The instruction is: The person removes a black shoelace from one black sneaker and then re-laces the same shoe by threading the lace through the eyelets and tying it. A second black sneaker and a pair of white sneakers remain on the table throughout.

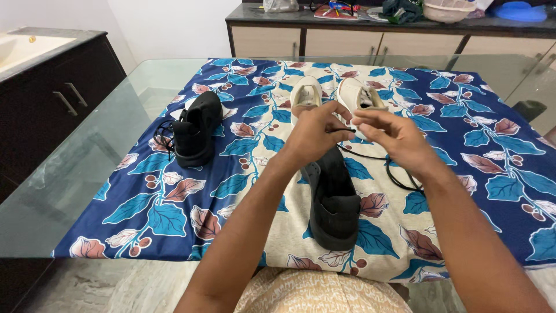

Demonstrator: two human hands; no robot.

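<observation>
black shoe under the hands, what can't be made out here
Head view:
- Front of the near black shoe: covered by the left hand and right hand.
- Black lace: its run through the fingers is hidden, and its far end goes behind the right forearm.
- Beige shoes: toes behind the hands.
- Counter clutter: too small, cut by the top edge.

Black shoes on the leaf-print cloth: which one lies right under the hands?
The black shoe at the near table edge, directly below both hands; the other black shoe sits far left.
</observation>
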